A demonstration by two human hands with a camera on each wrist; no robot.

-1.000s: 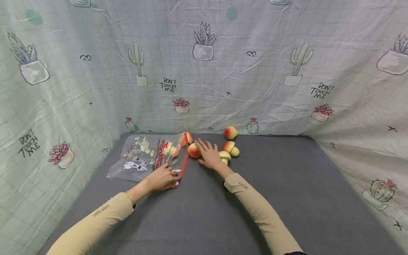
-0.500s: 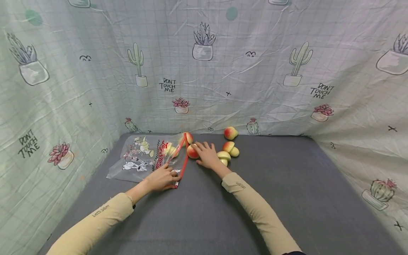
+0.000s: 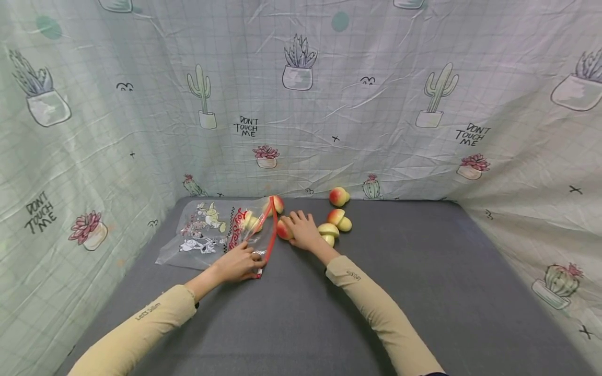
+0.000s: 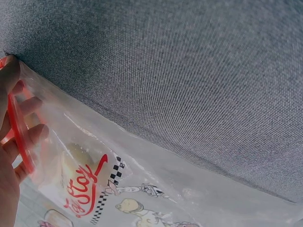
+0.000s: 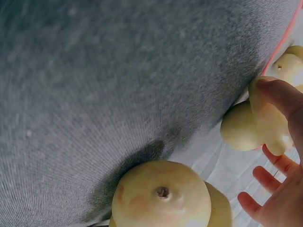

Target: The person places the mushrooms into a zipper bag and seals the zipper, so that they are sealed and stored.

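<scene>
My left hand (image 3: 239,262) holds the red-edged mouth of a clear printed zip bag (image 3: 188,256) lying on the table. Fingers spread inside the opening show through the plastic in the left wrist view. A toy mushroom (image 3: 249,220) lies within the bag. Just outside the mouth, my right hand (image 3: 303,232) grips another toy mushroom (image 3: 283,231) with a red-yellow cap. In the right wrist view its pale round stem (image 5: 239,126) points away from the palm, and my thumb lies on the cap's edge. A further red-capped mushroom (image 3: 277,203) sits behind the bag's red edge.
To the right of my right hand is a pale yellow mushroom (image 3: 329,231), with a red-capped mushroom (image 3: 338,219) beside it. Another red-capped mushroom (image 3: 339,196) stands farther back, near the patterned curtain (image 3: 400,156). Dark grey cloth covers the table (image 3: 423,271).
My right hand has come slightly left and nearer to me, its fingers closing over the red-capped mushroom, which shifts a little toward me. The left hand keeps its place on the bag.
</scene>
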